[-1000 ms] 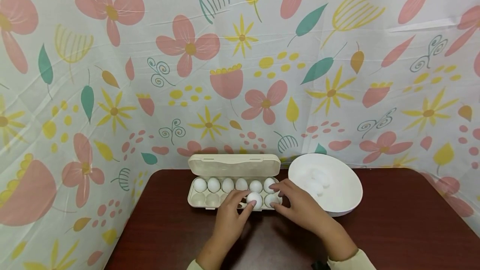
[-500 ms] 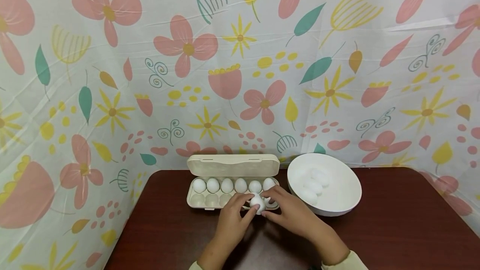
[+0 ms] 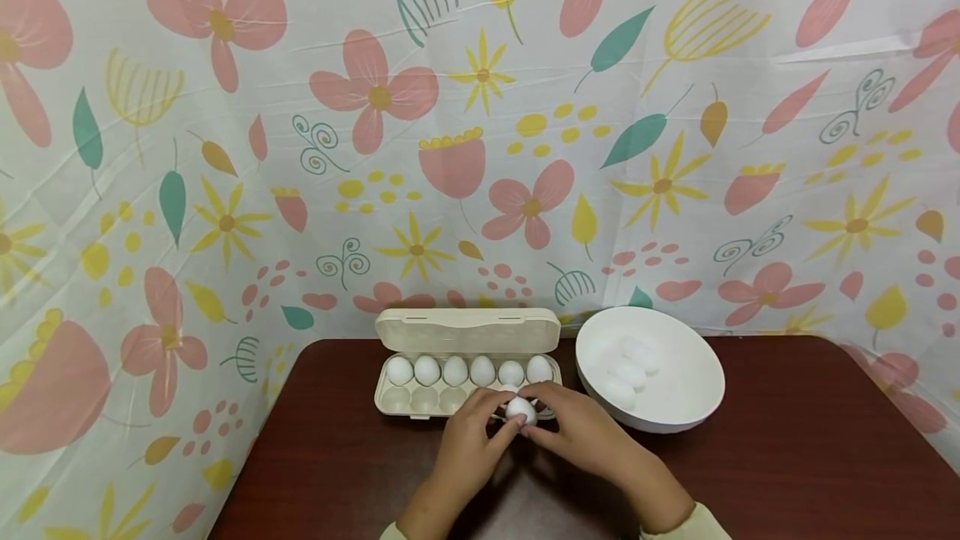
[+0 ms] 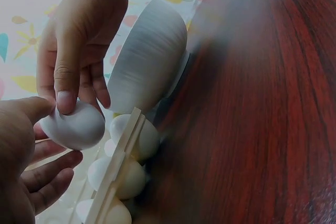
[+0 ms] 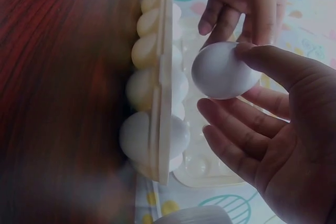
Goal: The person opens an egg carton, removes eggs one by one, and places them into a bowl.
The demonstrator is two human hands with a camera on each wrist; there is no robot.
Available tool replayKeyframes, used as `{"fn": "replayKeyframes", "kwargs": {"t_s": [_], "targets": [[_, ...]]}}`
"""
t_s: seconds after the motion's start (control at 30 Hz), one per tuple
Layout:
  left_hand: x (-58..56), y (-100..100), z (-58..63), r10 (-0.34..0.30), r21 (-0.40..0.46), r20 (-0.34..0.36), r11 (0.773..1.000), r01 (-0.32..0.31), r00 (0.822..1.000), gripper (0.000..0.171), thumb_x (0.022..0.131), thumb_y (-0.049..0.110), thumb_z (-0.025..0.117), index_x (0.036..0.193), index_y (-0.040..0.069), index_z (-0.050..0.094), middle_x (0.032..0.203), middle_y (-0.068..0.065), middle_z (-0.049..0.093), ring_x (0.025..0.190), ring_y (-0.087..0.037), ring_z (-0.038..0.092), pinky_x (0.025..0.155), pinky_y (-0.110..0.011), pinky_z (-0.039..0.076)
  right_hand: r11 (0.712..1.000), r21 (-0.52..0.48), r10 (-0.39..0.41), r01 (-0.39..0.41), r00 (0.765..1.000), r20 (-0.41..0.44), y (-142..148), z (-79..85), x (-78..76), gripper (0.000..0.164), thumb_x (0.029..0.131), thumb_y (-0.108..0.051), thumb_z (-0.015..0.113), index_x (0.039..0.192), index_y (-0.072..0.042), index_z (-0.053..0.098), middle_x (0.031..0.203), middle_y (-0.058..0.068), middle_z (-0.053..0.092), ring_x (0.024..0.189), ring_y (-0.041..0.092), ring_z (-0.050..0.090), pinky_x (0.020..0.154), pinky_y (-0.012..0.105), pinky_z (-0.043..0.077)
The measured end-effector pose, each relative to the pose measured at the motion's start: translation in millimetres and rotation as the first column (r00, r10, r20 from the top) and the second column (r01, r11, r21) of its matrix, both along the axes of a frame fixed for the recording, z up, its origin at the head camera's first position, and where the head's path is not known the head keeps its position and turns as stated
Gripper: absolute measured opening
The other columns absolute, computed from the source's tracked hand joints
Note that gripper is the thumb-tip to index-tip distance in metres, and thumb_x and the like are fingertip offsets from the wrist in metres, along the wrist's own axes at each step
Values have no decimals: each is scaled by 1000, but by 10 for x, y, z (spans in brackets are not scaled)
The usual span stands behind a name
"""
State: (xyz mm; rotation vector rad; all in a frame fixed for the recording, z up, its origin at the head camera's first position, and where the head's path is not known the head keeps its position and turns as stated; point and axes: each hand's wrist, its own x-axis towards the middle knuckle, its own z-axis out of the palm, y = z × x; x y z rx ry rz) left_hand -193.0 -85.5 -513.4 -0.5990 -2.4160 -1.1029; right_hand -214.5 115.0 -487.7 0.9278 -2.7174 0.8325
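Observation:
A white egg (image 3: pixel 521 411) is raised just over the front edge of the carton, pinched from both sides. My left hand (image 3: pixel 468 444) holds it from the left with thumb and fingers. From the right, my right hand (image 3: pixel 592 436) grips the same egg, its thumb showing on the shell in the right wrist view. Behind them the cream egg carton (image 3: pixel 468 332) stands with its lid up. Several white eggs fill its back row, such as the leftmost egg (image 3: pixel 400 371). Bare cups show at the front left; my hands partly hide the front right cups.
To the right of the carton stands a white bowl (image 3: pixel 686 382) with three white eggs (image 3: pixel 626 373) in it. Both rest on a dark red-brown wooden table (image 3: pixel 810 440). A flowered cloth (image 3: pixel 480 148) hangs close behind the carton and bowl.
My right hand has come left from the carton's front right corner to the egg in my left hand. The egg has shifted slightly right and toward me, and both hands now hold it.

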Motion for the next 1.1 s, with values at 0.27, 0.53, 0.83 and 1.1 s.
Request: {"fn": "replayKeyframes", "kwargs": {"t_s": [0.27, 0.53, 0.83, 1.1], "targets": [[-11, 1, -14, -2, 1, -6, 1000, 2, 1000, 29, 92, 31, 75, 117, 16, 72, 107, 4, 69, 93, -9, 67, 81, -25, 56, 1000, 4, 1, -1, 1000, 7, 6, 14, 5, 39, 89, -30, 78, 124, -18, 64, 118, -8, 68, 100, 12, 68, 86, 31, 57], [-28, 2, -26, -19, 20, -2, 1000, 19, 1000, 31, 93, 33, 73, 118, 15, 71, 108, 0, 70, 93, -12, 68, 81, -27, 57, 1000, -17, 13, -14, 998, -59, 24, 26, -7, 39, 88, -30, 79, 121, -16, 65, 115, -7, 68, 97, 10, 68, 83, 30, 57], [-41, -13, -19, -32, 56, 25, 998, 31, 999, 36, 95, 29, 71, 125, 9, 69, 114, -5, 70, 93, -18, 71, 79, -27, 59, 999, -33, -11, 8, 997, -76, 139, 75, -55, 39, 89, -30, 78, 122, -17, 64, 110, -9, 64, 92, 7, 64, 79, 28, 55], [-47, -25, -43, 12, 59, 15, 998, -13, 1000, 34, 91, 16, 76, 123, 8, 69, 111, -3, 68, 96, -22, 68, 78, -30, 59, 996, -63, -76, 68, 989, -128, 270, 162, -79, 42, 86, -26, 81, 123, -17, 64, 109, -10, 63, 94, 4, 61, 82, 30, 55]]}}
